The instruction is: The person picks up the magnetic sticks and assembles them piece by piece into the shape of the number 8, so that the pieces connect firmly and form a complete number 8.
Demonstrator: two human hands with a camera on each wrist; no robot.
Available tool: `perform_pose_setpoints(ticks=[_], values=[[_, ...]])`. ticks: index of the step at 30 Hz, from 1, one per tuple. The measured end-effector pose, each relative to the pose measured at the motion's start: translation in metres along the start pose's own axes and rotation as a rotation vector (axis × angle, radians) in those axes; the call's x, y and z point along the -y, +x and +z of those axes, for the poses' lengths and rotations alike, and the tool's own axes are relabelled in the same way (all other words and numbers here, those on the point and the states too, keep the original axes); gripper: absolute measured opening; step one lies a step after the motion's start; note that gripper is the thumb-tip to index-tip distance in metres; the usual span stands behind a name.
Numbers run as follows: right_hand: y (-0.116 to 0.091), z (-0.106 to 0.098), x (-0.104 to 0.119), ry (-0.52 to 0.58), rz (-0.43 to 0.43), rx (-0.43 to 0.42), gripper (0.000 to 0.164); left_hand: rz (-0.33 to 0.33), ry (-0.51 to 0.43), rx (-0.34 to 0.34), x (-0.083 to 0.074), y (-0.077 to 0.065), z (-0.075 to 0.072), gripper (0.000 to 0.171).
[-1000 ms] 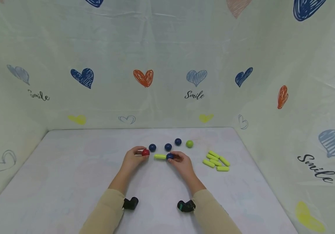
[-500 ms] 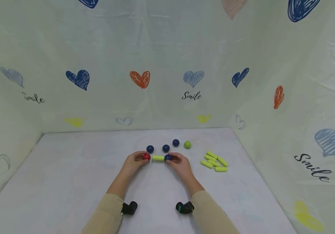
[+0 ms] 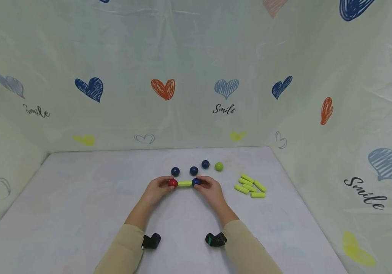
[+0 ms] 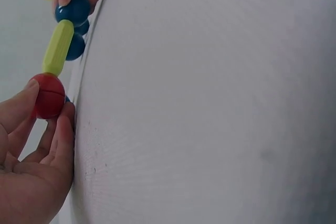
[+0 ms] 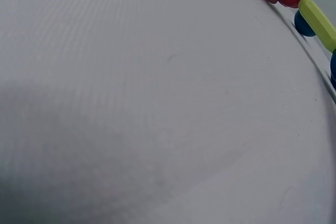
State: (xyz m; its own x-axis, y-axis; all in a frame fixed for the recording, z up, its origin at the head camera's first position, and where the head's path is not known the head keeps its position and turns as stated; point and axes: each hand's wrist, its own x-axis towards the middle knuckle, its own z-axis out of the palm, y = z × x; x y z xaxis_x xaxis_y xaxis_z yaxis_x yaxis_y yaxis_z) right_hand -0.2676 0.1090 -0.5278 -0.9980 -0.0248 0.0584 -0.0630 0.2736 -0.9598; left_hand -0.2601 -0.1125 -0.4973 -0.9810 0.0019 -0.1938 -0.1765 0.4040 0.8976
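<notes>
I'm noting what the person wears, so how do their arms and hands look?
The left sleeve and right sleeve are plain beige. At the wrists, the left gadget and right gadget are stubby and black, the right bearing a small green mark. The left hand and right hand are gloveless.

The red ball (image 4: 51,98) looks glossy, probably plastic.

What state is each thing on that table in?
Glossy red ball, pinched by the left hand.
Glossy blue ball, pinched by the right hand.
Lime stick, between those balls, touching both.
Three other blue balls, resting unheld.
Light green ball, resting unheld.
Six more lime sticks, lying clustered.
</notes>
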Motion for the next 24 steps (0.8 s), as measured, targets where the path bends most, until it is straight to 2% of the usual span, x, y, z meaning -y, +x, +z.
perform_pose_setpoints(ticks=[8,13,24], values=[[-0.0012,0.0008,0.0019,-0.022,0.002,0.000,0.034,-0.029,-0.003,-0.002,0.0011,0.0015,0.0005,0.044],[0.0002,0.0004,0.0037,-0.020,0.003,-0.005,0.034,-0.022,-0.001,-0.008,-0.0006,0.0014,0.0028,0.043],[0.0031,0.0008,-0.0006,-0.092,-0.006,0.003,0.034,-0.043,0.019,-0.033,-0.0026,0.0015,0.0077,0.041]])
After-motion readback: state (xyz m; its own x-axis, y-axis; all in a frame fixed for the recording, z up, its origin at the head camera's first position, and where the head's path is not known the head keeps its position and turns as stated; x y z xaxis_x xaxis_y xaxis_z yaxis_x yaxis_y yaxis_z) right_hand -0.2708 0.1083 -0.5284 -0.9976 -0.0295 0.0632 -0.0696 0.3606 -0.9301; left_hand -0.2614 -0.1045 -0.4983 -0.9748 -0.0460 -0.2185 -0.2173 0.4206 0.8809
